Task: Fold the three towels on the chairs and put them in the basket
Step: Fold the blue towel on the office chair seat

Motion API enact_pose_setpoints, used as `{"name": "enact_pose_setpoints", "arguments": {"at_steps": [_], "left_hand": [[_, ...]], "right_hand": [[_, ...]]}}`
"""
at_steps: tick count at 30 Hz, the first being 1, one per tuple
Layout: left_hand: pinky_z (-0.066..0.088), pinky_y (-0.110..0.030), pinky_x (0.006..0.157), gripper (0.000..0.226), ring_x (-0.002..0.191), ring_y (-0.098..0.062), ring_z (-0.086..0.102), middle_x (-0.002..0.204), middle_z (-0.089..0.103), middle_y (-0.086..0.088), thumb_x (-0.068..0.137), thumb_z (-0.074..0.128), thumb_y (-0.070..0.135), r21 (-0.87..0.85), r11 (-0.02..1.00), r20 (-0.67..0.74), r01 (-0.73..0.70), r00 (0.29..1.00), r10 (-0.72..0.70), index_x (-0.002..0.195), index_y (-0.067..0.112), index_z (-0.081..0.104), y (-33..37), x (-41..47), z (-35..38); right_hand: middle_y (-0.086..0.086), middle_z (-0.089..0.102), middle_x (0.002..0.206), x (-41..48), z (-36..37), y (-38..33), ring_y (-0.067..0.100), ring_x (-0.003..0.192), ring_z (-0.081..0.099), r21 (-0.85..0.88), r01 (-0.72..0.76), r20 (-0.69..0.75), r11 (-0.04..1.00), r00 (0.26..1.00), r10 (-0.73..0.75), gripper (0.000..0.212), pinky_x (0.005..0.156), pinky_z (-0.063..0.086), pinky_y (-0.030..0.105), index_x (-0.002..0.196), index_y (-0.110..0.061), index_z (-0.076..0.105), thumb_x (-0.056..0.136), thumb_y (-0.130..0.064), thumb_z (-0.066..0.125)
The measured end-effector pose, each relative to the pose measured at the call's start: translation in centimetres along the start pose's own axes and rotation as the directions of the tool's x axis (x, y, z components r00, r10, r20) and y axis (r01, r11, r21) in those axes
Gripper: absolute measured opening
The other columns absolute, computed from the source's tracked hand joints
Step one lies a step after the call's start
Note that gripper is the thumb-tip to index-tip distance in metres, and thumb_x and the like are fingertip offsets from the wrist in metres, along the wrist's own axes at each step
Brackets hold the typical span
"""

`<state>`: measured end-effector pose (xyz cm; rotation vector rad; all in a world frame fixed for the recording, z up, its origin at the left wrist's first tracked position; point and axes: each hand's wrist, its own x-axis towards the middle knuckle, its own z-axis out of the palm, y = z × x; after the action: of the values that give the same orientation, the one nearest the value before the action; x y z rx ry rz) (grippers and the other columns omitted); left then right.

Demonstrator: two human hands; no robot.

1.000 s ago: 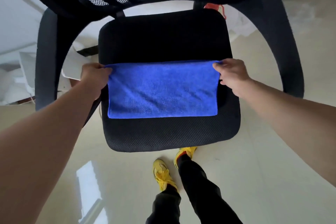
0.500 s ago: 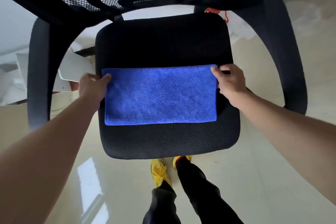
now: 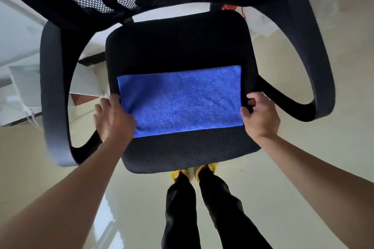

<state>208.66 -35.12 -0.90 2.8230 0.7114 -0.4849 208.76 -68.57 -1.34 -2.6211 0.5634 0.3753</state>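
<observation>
Fingers [image 3: 117, 101] of L hand [image 3: 114, 116] cover towel [image 3: 182, 101] corner; R hand [image 3: 261, 115] grip unclear.

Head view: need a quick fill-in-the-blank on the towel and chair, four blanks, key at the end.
1. The towel lies flat on the ____ of the chair.
2. The towel's colour is ____.
3. The right hand, fingers curled, is at the towel's ____ edge.
4. The shoes below the chair's front edge are ____.
Missing: seat; blue; right; yellow.
</observation>
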Motion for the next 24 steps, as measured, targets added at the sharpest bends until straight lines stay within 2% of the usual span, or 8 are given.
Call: {"name": "enact_pose_setpoints", "arguments": {"at_steps": [1, 3, 5, 8, 13, 19, 21, 24], "left_hand": [[0.038, -0.050, 0.090, 0.048, 0.110, -0.042, 0.045, 0.121, 0.050, -0.024, 0.074, 0.062, 0.002, 0.025, 0.990, -0.081, -0.138, 0.987, 0.140, 0.121, 0.005, 0.051, 0.3, 0.1, -0.1], [0.043, -0.051, 0.086, 0.041, 0.108, -0.044, 0.049, 0.123, 0.052, -0.024, 0.075, 0.065, 0.005, 0.081, 0.900, -0.146, -0.427, 0.889, 0.435, 0.115, 0.006, 0.058, 1.3, 0.6, 0.5], [0.045, -0.054, 0.086, 0.042, 0.114, -0.046, 0.050, 0.130, 0.051, -0.025, 0.078, 0.066, 0.010, 0.136, 0.799, -0.076, -0.585, 0.798, 0.598, 0.119, 0.009, 0.059, 2.2, 2.0, 3.0], [0.033, -0.055, 0.105, 0.048, 0.139, -0.040, 0.032, 0.151, 0.034, -0.022, 0.093, 0.053, 0.028, 0.140, 0.786, 0.072, -0.602, 0.798, 0.598, 0.140, 0.016, 0.047, 3.8, 3.1, 4.6], [0.009, -0.047, 0.119, 0.068, 0.148, -0.034, 0.010, 0.160, 0.013, -0.017, 0.095, 0.024, 0.056, 0.232, 0.814, 0.031, -0.532, 0.841, 0.540, 0.153, 0.022, 0.018, 1.6, 4.9, 5.5], [0.012, -0.052, 0.119, 0.064, 0.146, -0.040, 0.013, 0.157, 0.017, -0.025, 0.097, 0.032, 0.048, 0.186, 0.880, -0.062, -0.437, 0.889, 0.454, 0.149, 0.011, 0.028, 1.4, 3.3, 5.0], [0.014, -0.052, 0.119, 0.061, 0.146, -0.040, 0.017, 0.156, 0.021, -0.025, 0.097, 0.034, 0.044, 0.177, 0.854, -0.073, -0.489, 0.859, 0.507, 0.148, 0.010, 0.032, 1.6, 1.3, 5.6], [0.018, -0.052, 0.118, 0.060, 0.145, -0.038, 0.020, 0.156, 0.024, -0.023, 0.097, 0.033, 0.044, 0.185, 0.842, -0.067, -0.507, 0.848, 0.525, 0.148, 0.013, 0.033, -0.2, -1.5, 7.0]], "right_hand": [[0.001, 0.065, 0.107, -0.2, 0.2, -1.1, 0.027, 0.104, 0.058, -0.008, 0.141, -0.073, 0.990, 0.987, -0.141, 0.032, 0.080, 0.051, 0.040, 0.117, -0.018, 0.059, 0.085, -0.017, 0.064], [0.008, 0.062, 0.117, -0.5, 2.0, -3.8, 0.031, 0.107, 0.056, -0.026, 0.412, -0.109, 0.911, 0.904, -0.412, 0.032, 0.082, 0.052, 0.044, 0.116, -0.013, 0.061, 0.084, -0.010, 0.063], [0.015, 0.057, 0.129, 0.3, 6.2, -6.8, 0.036, 0.117, 0.054, -0.059, 0.554, -0.043, 0.830, 0.830, -0.557, 0.036, 0.087, 0.051, 0.045, 0.119, -0.010, 0.061, 0.083, -0.007, 0.062], [0.020, 0.045, 0.145, 1.4, 9.6, -10.2, 0.037, 0.134, 0.043, -0.142, 0.621, 0.087, 0.771, 0.784, -0.615, 0.042, 0.096, 0.044, 0.049, 0.130, -0.007, 0.055, 0.090, -0.017, 0.054], [0.012, 0.031, 0.156, 5.2, 8.6, -6.1, 0.026, 0.145, 0.027, -0.357, 0.671, 0.165, 0.650, 0.730, -0.663, 0.058, 0.116, 0.023, 0.047, 0.147, -0.012, 0.037, 0.098, -0.042, 0.037], [0.016, 0.023, 0.158, 6.4, 6.0, -4.0, 0.030, 0.147, 0.019, -0.389, 0.428, 0.024, 0.816, 0.890, -0.456, 0.060, 0.118, 0.015, 0.051, 0.149, -0.009, 0.029, 0.099, -0.041, 0.033], [0.017, 0.023, 0.158, 3.8, 6.9, -5.3, 0.031, 0.147, 0.019, -0.340, 0.480, 0.002, 0.809, 0.860, -0.510, 0.059, 0.118, 0.016, 0.051, 0.149, -0.008, 0.030, 0.098, -0.037, 0.036], [0.015, 0.026, 0.157, -0.5, 8.8, -4.4, 0.029, 0.147, 0.022, -0.325, 0.595, 0.101, 0.735, 0.795, -0.599, 0.058, 0.116, 0.021, 0.052, 0.147, -0.009, 0.034, 0.097, -0.037, 0.039]]}}
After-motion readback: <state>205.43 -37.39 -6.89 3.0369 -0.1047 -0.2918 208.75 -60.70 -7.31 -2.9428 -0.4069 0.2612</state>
